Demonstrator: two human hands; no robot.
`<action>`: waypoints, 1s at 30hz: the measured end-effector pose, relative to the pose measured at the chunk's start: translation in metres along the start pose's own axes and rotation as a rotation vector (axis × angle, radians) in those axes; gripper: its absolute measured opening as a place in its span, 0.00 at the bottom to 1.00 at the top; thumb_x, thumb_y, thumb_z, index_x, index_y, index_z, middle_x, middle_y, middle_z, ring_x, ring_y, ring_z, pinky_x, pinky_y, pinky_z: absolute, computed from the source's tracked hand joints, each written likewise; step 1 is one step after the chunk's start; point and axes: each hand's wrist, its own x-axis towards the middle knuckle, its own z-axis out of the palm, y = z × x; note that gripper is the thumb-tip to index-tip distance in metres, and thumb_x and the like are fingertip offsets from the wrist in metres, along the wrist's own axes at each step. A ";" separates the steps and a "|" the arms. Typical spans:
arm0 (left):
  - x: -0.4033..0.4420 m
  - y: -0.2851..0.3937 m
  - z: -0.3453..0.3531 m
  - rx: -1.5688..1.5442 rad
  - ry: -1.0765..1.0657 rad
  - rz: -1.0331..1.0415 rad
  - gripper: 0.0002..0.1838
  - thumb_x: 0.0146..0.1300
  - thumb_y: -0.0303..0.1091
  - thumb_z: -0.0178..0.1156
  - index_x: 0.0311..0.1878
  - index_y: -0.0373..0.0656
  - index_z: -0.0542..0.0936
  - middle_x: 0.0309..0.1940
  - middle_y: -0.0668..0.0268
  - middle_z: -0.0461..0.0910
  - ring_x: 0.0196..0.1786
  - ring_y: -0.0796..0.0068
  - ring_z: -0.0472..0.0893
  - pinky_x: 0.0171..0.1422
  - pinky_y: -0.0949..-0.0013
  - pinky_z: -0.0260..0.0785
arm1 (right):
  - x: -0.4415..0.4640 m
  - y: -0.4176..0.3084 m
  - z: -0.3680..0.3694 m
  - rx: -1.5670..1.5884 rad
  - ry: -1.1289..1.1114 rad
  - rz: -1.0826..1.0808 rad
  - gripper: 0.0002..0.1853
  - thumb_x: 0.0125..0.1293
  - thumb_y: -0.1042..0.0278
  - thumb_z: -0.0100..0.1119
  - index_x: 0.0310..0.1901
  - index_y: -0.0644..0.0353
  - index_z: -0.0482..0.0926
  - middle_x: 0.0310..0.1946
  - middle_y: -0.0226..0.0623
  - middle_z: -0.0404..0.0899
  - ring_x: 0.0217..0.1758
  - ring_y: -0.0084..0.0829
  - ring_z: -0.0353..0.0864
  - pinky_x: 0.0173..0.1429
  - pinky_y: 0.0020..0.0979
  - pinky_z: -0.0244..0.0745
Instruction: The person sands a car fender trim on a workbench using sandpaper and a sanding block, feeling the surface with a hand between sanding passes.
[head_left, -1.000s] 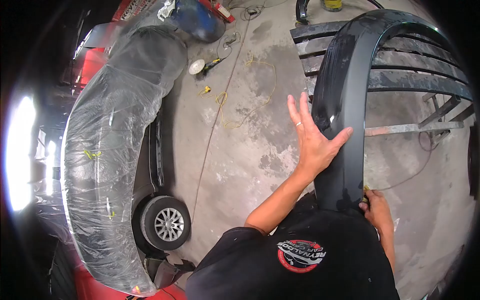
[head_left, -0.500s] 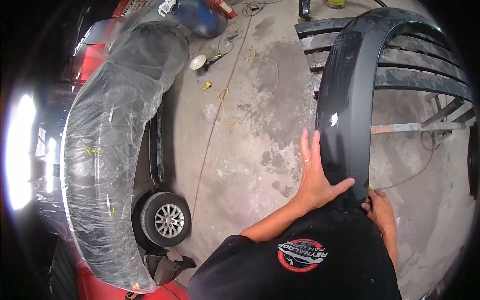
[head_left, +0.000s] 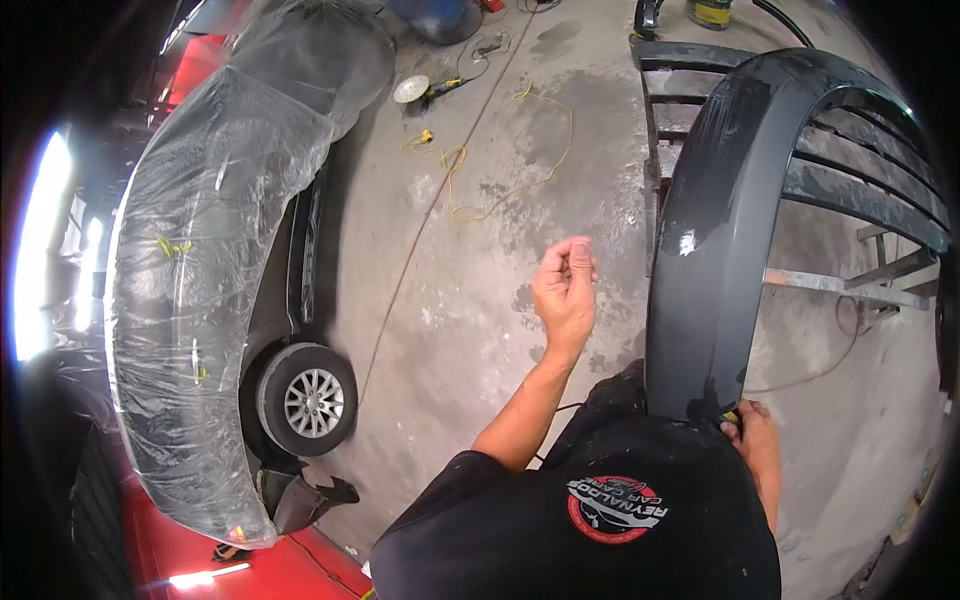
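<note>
A dark grey curved car panel (head_left: 725,200) lies across a slatted metal stand (head_left: 850,185), its near end close to my shirt. My left hand (head_left: 567,290) is raised over the floor, left of the panel and apart from it. Its fingers are curled in with the thumb against them; anything between them is too small to make out. My right hand (head_left: 757,445) is at the panel's near right corner, its fingers closed round a small yellow and black thing (head_left: 733,415), mostly hidden by the panel and hand.
On the left stands a vehicle under clear plastic sheeting (head_left: 200,270), with its wheel (head_left: 313,402) showing. A corded tool with a round pale pad (head_left: 411,89) and a yellow cord (head_left: 545,180) lie on the floor. A yellow-labelled container (head_left: 710,12) stands beyond the stand.
My left hand has left the panel's surface, moved left and curled its fingers. My right hand stays at the near corner. The whole view has shifted a little.
</note>
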 end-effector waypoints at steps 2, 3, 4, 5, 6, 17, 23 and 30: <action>-0.007 -0.011 -0.002 -0.013 -0.100 -0.058 0.09 0.73 0.33 0.57 0.42 0.36 0.79 0.34 0.68 0.79 0.38 0.82 0.76 0.42 0.77 0.69 | 0.000 -0.002 -0.002 0.015 0.015 -0.012 0.21 0.56 0.76 0.68 0.53 0.62 0.79 0.48 0.50 0.80 0.55 0.52 0.75 0.59 0.45 0.72; -0.012 -0.015 0.000 -0.017 -0.093 -0.059 0.09 0.73 0.33 0.57 0.42 0.36 0.79 0.34 0.68 0.79 0.38 0.82 0.76 0.42 0.77 0.69 | 0.000 -0.005 -0.004 0.007 0.013 -0.015 0.21 0.56 0.76 0.68 0.53 0.62 0.79 0.48 0.50 0.80 0.55 0.52 0.75 0.59 0.45 0.72; -0.016 -0.019 0.003 0.069 -0.139 0.046 0.08 0.74 0.31 0.56 0.40 0.37 0.78 0.34 0.68 0.78 0.37 0.82 0.75 0.43 0.77 0.69 | 0.000 -0.009 -0.006 0.007 0.016 -0.030 0.22 0.56 0.75 0.68 0.54 0.61 0.79 0.49 0.50 0.80 0.55 0.52 0.75 0.59 0.46 0.72; -0.020 -0.021 0.005 0.155 -0.185 0.153 0.08 0.75 0.30 0.54 0.37 0.38 0.76 0.34 0.68 0.77 0.36 0.81 0.74 0.43 0.76 0.69 | 0.001 -0.012 -0.008 0.008 0.022 -0.047 0.22 0.56 0.75 0.69 0.55 0.61 0.79 0.49 0.51 0.79 0.55 0.53 0.75 0.59 0.46 0.72; -0.022 -0.014 0.006 0.257 -0.221 0.206 0.08 0.71 0.31 0.60 0.35 0.39 0.74 0.45 0.61 0.76 0.44 0.77 0.76 0.48 0.73 0.70 | 0.004 -0.011 -0.009 0.002 0.029 -0.052 0.22 0.56 0.75 0.69 0.55 0.61 0.79 0.49 0.51 0.79 0.55 0.53 0.75 0.59 0.46 0.72; -0.026 -0.020 0.014 0.168 -0.237 -0.053 0.20 0.60 0.26 0.70 0.52 0.41 0.72 0.69 0.54 0.59 0.62 0.68 0.73 0.58 0.66 0.75 | 0.011 -0.007 -0.005 -0.020 0.007 -0.013 0.22 0.57 0.72 0.69 0.55 0.61 0.78 0.53 0.55 0.78 0.57 0.57 0.75 0.60 0.48 0.72; -0.029 -0.030 0.015 0.044 -0.246 -0.171 0.18 0.64 0.26 0.67 0.54 0.41 0.73 0.68 0.56 0.64 0.61 0.71 0.74 0.60 0.69 0.72 | 0.011 -0.011 -0.009 0.039 -0.019 0.000 0.21 0.58 0.71 0.69 0.54 0.62 0.80 0.53 0.55 0.79 0.58 0.55 0.76 0.61 0.46 0.73; -0.031 -0.031 0.020 -0.044 -0.345 -0.305 0.20 0.64 0.31 0.68 0.55 0.38 0.73 0.66 0.55 0.67 0.62 0.68 0.74 0.60 0.66 0.72 | 0.011 -0.008 -0.009 0.022 0.005 -0.021 0.19 0.59 0.71 0.67 0.53 0.63 0.80 0.53 0.55 0.79 0.58 0.55 0.75 0.61 0.46 0.72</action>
